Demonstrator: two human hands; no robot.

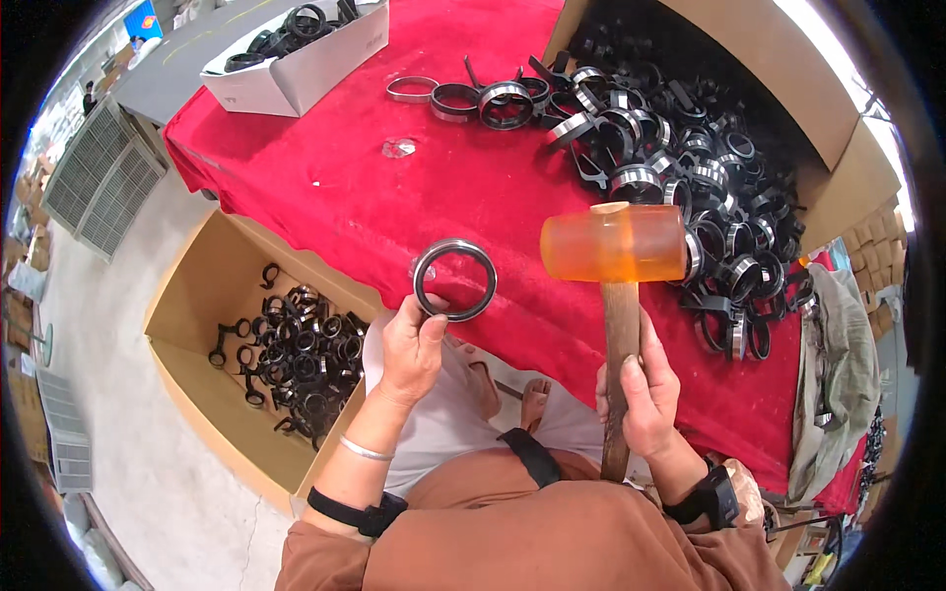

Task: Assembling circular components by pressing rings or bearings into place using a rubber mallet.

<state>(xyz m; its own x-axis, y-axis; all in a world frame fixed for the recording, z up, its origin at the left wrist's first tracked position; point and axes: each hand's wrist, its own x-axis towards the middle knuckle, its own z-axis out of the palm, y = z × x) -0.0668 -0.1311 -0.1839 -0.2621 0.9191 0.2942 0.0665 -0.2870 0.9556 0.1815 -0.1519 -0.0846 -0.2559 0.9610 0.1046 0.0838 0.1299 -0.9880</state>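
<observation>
My left hand [411,345] pinches the lower rim of a black and silver ring [454,280], held up over the near edge of the red cloth table [325,187]. My right hand [641,384] grips the wooden handle of a mallet [614,244] with an orange translucent head. The mallet stands upright, its head just right of the ring and apart from it. A big heap of black and silver ring parts [680,167] lies on the cloth behind the mallet.
An open cardboard box [187,295] with several black rings stands on the floor at my left. A white box [305,59] of rings sits at the table's far left. Loose rings [463,98] lie at the table's back. Cardboard flaps [788,89] rise at the right.
</observation>
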